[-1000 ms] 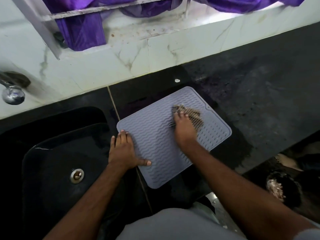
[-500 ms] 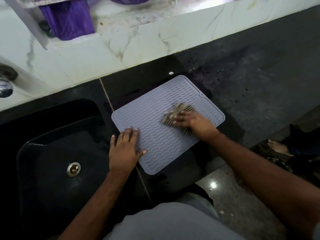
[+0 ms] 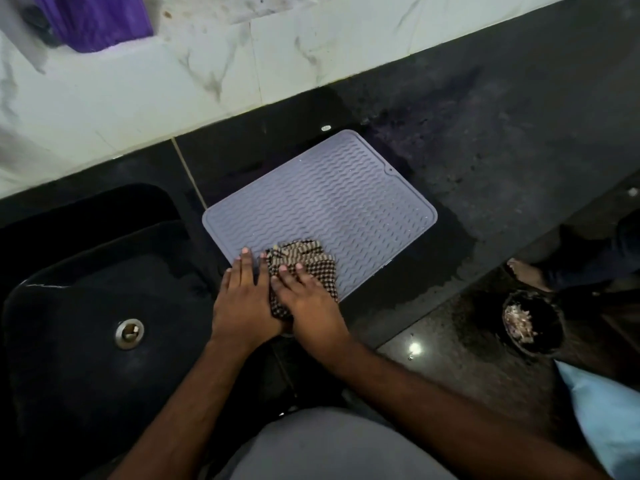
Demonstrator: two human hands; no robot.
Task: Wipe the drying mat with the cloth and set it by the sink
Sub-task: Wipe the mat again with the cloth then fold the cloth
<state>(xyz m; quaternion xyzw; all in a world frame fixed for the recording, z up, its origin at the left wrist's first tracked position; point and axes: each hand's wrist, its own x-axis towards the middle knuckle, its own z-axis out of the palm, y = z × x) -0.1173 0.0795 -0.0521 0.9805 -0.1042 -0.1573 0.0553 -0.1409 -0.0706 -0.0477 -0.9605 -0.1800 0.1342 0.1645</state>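
Observation:
A grey ribbed drying mat (image 3: 332, 206) lies flat on the black counter, just right of the black sink (image 3: 86, 306). A brown checked cloth (image 3: 304, 259) rests on the mat's near left corner. My right hand (image 3: 311, 306) presses flat on the cloth, fingers spread over it. My left hand (image 3: 244, 299) lies palm down on the mat's near left edge, touching the right hand, and holds nothing. The mat's near corner is hidden under both hands.
The sink drain (image 3: 129, 333) sits at the left. A white marble backsplash (image 3: 207, 77) runs behind the counter, with purple fabric (image 3: 93, 19) above. At the right, below the counter's edge, are a dark bowl (image 3: 530, 323) on the floor and a person's bare foot (image 3: 524, 271).
My right hand has dragged the cloth from the mat's middle down to its near left corner, beside my left hand. The left hand stayed on the mat's edge.

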